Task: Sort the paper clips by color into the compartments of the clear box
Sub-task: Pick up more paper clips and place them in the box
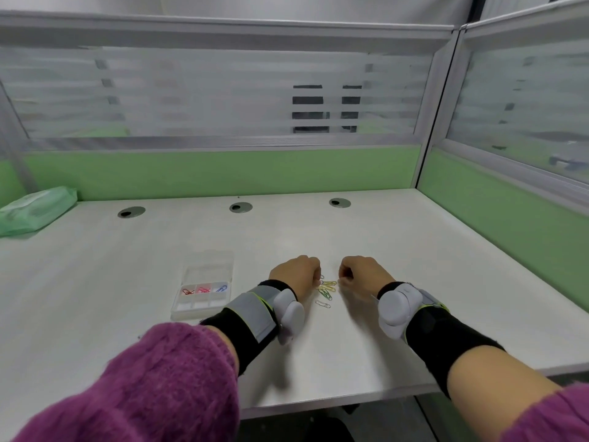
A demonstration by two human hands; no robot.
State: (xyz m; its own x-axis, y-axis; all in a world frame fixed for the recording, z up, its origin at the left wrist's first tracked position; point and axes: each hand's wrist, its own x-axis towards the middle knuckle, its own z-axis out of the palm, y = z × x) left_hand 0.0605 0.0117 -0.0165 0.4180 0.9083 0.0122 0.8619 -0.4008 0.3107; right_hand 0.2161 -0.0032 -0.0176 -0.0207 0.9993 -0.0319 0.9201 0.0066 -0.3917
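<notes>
The clear box (191, 309) lies open on the white desk, left of my hands, with its lid folded back. Its far row holds red clips (187, 291), pink clips (203, 289) and blue clips (221, 288), each in its own compartment. The near row looks bare. A small pile of loose clips sits between my hands: yellow clips (330, 284), green clips (325, 294) and a white clip (323, 304). My left hand (298, 274) is curled at the pile's left edge, fingertips on a clip. My right hand (361, 271) is curled just right of the pile, fingertips pinched.
A green pack of wipes (33, 212) lies at the far left. Three round cable grommets (240, 207) sit along the back of the desk. Green and frosted partition walls close off the back and right. The desk's front edge (334, 401) is near my forearms.
</notes>
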